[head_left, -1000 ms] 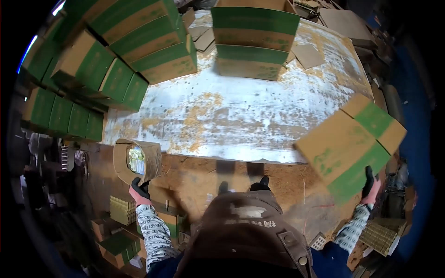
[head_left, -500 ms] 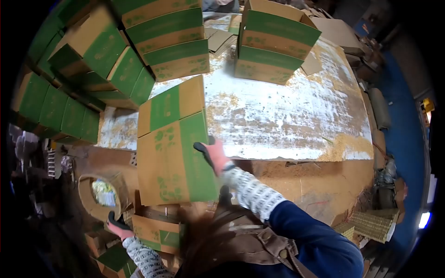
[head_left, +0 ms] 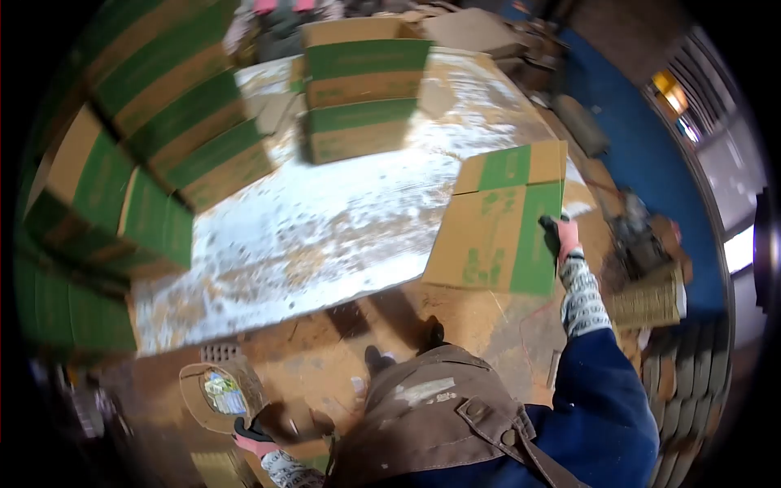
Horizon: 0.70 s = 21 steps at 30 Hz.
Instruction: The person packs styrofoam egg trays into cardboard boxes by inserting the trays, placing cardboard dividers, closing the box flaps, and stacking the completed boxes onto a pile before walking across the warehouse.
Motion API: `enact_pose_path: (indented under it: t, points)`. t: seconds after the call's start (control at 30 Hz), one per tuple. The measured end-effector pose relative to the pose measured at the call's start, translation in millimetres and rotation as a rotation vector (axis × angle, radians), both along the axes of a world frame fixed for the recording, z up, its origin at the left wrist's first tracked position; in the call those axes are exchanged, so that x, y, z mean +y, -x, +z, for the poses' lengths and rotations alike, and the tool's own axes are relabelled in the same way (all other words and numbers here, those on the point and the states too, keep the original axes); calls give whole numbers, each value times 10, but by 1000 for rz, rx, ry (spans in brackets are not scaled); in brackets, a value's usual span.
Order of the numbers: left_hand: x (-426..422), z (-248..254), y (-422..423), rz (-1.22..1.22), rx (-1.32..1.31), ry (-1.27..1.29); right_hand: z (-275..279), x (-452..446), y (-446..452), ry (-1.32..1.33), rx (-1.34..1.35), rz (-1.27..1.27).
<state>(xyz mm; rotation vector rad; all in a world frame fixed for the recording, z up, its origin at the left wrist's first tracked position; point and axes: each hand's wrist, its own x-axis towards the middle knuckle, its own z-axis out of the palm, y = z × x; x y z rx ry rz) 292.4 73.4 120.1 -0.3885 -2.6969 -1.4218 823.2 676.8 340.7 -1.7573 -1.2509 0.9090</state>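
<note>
My right hand (head_left: 563,236), in a pink glove with dark fingers, grips the right edge of a folded-looking brown and green cardboard box (head_left: 488,232). The box is held tilted over the right end of the table, and its underside is hidden. At lower left my left hand (head_left: 254,437), gloved alike, has thumb and fingers apart beside the rim of a round brown tub (head_left: 254,392). Packets with printed labels (head_left: 224,394) lie in that tub. Whether the left fingers touch the rim I cannot tell.
A worn white table (head_left: 325,220) spans the middle. Open cartons (head_left: 362,130) stand stacked at its back, and more green cartons (head_left: 163,215) line the left. Another person's gloved hands (head_left: 285,5) show at the top. Bundled stacks (head_left: 643,301) sit on the right.
The cardboard box has moved right with my right hand, from the table's left side to its right end. My view has turned right. The left hand stays beside the tub.
</note>
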Motion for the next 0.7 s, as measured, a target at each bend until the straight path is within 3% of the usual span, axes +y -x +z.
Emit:
enact_pose_path:
  t: [0.03, 0.07, 0.13, 0.17, 0.2, 0.27, 0.3, 0.4, 0.43, 0.53, 0.57, 0.6, 0.63, 0.7]
  points:
    - [214, -8, 71, -74, 102, 122, 434, -122, 96, 32, -38, -115]
    - [528, 134, 115, -36, -119, -210, 444, -61, -97, -135, -2, -89]
    - [1189, 485, 129, 54, -609, -827, 381, 22, -454, -241, -278, -165]
    - [1441, 507, 131, -96, -291, -468, 385, -27, -567, -306, -304, -138]
    - [1683, 541, 150, -120, -388, -523, 306, -69, -620, -366, -332, -109]
    - [2361, 1198, -115, -165, -585, -594, 431, -229, -452, -185, -52, 8]
    - [2612, 1220, -118, -148, -619, -543, 401, -235, -373, -83, 62, 48]
    - [3207, 715, 13, -406, -315, -482, -77, 193, -367, 133, 332, 203]
    - [3384, 598, -36, -534, -59, -258, -242, 369, -368, 133, 222, 268]
    - [4005, 867, -680, -476, -332, -473, -414, 890, -840, 139, 95, 447]
    - [4163, 918, -865, -478, -523, -658, -432, 1139, -1092, 142, 83, 510]
    - [4297, 994, -1069, -451, -564, -606, -750, 1489, -1528, 198, 115, 435]
    - [4368, 1001, -1299, -435, -579, -598, -574, 1657, -1884, 192, 198, 337]
    - [4386, 828, -1592, -406, -559, -530, -569, 2134, -2882, 185, -44, 224]
